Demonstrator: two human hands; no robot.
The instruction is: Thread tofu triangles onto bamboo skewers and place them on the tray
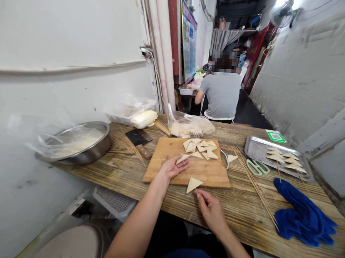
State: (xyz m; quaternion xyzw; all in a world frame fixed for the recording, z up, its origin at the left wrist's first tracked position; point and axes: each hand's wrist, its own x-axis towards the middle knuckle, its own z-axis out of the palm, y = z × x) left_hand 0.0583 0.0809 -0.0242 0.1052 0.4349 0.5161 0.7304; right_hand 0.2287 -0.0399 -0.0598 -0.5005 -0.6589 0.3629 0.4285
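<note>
My left hand (172, 168) is palm up over the front of the wooden cutting board (159, 159), its fingers pinching a pale triangular slice (183, 159). Between finger and thumb, my right hand (211, 208) grips a thin wooden skewer (187, 168) just below a second slice (194, 185), which is threaded on it. The skewer's far end points up toward the slice in my left hand; whether it touches that slice I cannot tell. A loose pile of similar triangles (202, 147) lies on the back right of the board.
Right of the board are bare skewers (256, 187), green-handled scissors (257, 167), a metal tray (255, 147) with loaded skewers and a blue cloth (303, 216). On the left stand a metal bowl (102, 140) and a cleaver (139, 136). A person (222, 93) sits beyond the table.
</note>
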